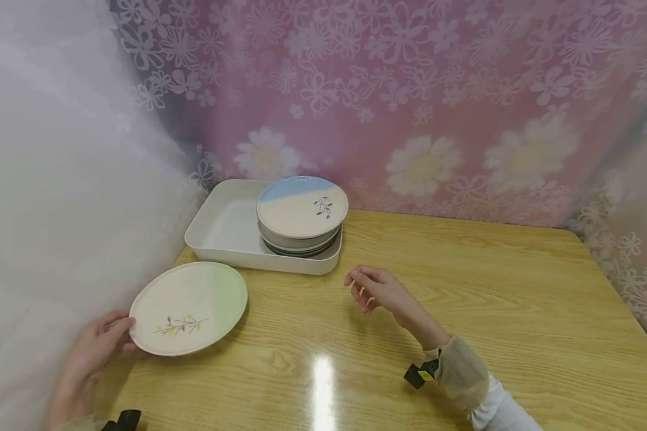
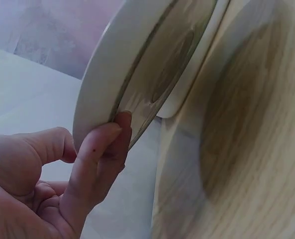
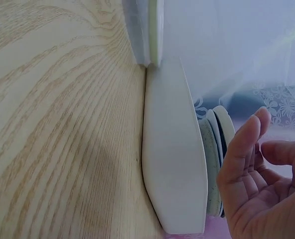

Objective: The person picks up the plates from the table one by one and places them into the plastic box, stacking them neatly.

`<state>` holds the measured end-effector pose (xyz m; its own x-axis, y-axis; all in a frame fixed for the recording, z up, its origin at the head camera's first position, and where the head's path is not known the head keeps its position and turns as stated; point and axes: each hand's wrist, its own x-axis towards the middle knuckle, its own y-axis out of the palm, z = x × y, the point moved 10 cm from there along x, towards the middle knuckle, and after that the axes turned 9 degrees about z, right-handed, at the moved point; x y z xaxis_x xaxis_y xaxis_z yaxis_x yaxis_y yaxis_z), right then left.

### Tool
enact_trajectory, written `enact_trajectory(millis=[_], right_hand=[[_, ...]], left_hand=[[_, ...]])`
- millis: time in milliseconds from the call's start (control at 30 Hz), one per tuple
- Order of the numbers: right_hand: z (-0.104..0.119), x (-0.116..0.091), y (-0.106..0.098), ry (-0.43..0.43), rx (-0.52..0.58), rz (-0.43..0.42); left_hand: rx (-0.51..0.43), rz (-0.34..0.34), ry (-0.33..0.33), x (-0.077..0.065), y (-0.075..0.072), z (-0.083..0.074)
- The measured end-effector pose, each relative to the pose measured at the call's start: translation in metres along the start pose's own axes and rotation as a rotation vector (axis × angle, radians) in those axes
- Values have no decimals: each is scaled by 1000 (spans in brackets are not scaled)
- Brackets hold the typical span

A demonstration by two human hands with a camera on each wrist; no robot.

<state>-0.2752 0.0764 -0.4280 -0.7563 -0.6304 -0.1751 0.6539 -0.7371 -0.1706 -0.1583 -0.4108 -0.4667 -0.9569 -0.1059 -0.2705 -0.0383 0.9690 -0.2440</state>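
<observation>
A round cream plate (image 1: 183, 293) with a pale green side and a leaf sprig is pinched at its left rim by my left hand (image 1: 94, 350). In the left wrist view the thumb lies at the rim and the fingers reach under the plate (image 2: 132, 64), which hangs over the table with its shadow below. My right hand (image 1: 383, 293) is above the table in front of the tray, fingers loosely bent and holding nothing. Behind it, a blue-and-cream plate (image 1: 296, 209) tops a stack of several plates in the right part of a white tray (image 1: 215, 251).
The wooden table (image 1: 490, 287) carries the tray at its back left. White sheeting (image 1: 75, 149) rises along the left side, and a pink flowered curtain (image 1: 366, 120) hangs behind the table. More flowered cloth (image 1: 636, 251) hangs at the right edge.
</observation>
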Motion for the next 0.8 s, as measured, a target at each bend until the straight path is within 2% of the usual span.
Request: enact_trajectory(millis=[133, 333, 467, 533, 700, 800], right_hand=[[-1, 0, 1, -2, 0, 1], [2, 0, 4, -5, 0, 13], [5, -1, 7, -2, 9, 19], [7, -2, 9, -3, 15, 27], [12, -4, 15, -18, 23, 54], [14, -5, 19, -32, 38, 72]], left_hand=[[-15, 13, 9, -3, 5, -7], [-76, 39, 95, -7, 18, -31], [-28, 58, 129, -6, 34, -52], [-33, 65, 149, -5, 43, -62], [-106, 91, 195, -1, 67, -82], [-116, 123, 223, 0, 84, -92]])
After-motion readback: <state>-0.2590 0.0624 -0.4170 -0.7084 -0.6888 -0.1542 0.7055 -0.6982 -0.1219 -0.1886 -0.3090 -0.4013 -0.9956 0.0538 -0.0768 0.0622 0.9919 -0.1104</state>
